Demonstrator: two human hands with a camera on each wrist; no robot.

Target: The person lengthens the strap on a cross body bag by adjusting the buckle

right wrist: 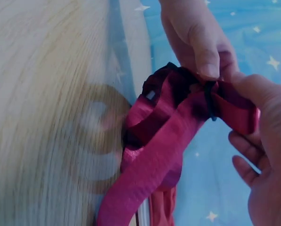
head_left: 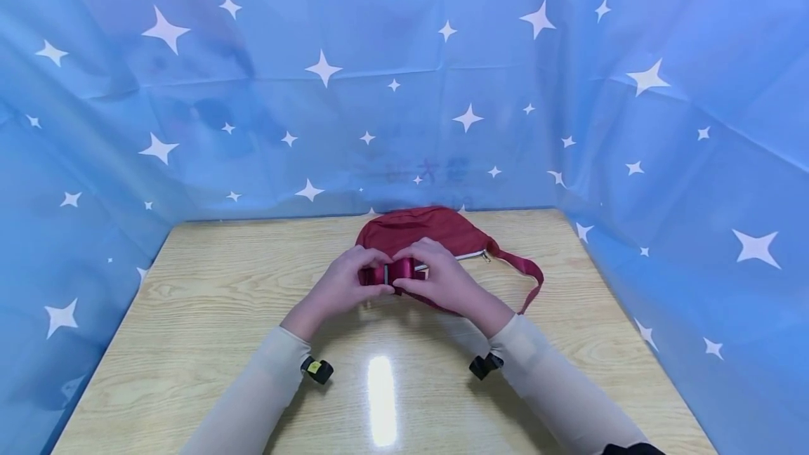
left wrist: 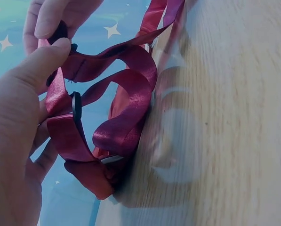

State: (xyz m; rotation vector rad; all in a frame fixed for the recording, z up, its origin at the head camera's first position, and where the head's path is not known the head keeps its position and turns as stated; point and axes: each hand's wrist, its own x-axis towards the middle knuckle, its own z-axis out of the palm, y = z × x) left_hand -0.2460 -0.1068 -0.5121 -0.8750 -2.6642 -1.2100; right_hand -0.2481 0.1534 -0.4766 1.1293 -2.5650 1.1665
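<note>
A dark red waist bag (head_left: 423,227) lies at the back of the table, its zip edge facing the front. In front of it, my left hand (head_left: 346,279) and right hand (head_left: 439,278) meet over its red strap (head_left: 401,271). My left hand pinches the strap near a black buckle piece (left wrist: 60,33) between thumb and fingers. From the other side, my right hand (right wrist: 267,122) grips a folded length of strap beside a black slider (right wrist: 210,101). Loops of the strap (left wrist: 131,94) hang below the hands toward the table. The fingers partly hide the buckle piece.
A wooden table (head_left: 215,300) with a glossy reflection carries the bag. Blue star-printed curtain (head_left: 404,125) encloses the back and sides. The loose end loop of the strap (head_left: 531,272) trails to the right of the bag.
</note>
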